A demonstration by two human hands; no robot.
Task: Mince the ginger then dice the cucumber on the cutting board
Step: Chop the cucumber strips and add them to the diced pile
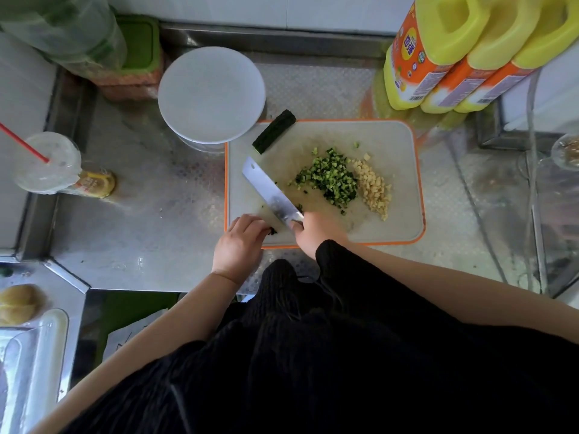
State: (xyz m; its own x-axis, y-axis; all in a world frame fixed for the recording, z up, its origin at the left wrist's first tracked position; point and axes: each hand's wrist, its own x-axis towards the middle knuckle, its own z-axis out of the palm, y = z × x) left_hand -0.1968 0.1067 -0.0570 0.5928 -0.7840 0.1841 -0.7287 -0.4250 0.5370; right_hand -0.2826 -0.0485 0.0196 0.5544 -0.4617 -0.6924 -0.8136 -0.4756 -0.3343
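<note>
**Cucumber mostly diced, ginger minced, one piece waiting at the board's edge**

The diced cucumber (329,180) lies as a green heap near the middle of the cutting board (394,142), and the minced ginger (374,189) forms a pale strip touching the right side of this heap. A few loose green cubes are scattered just beyond the heap, toward the far side. One uncut cucumber piece (274,131) lies slanted across the far left corner of the board, with its upper end past the orange rim.

The right hand (316,230) grips the handle of the knife (271,192) at the near edge of the board; the blade points away to the far left, over the bare left part of the board. The left hand (239,242) is at the near left corner, its fingers curled, and the fingertips pinch a small dark cucumber end (273,231) right beside the blade. The two hands are close together but not touching.

The right third of the board, past the ginger, is bare. The board sits on a steel bench (141,214). A round white lid (211,93) overlaps the board's far left corner, very near to the uncut piece. Three yellow bottles (463,57) stand behind the far right corner. A plastic cup with a red straw (47,162) is well apart at the left, and there is open bench between it and the board.
</note>
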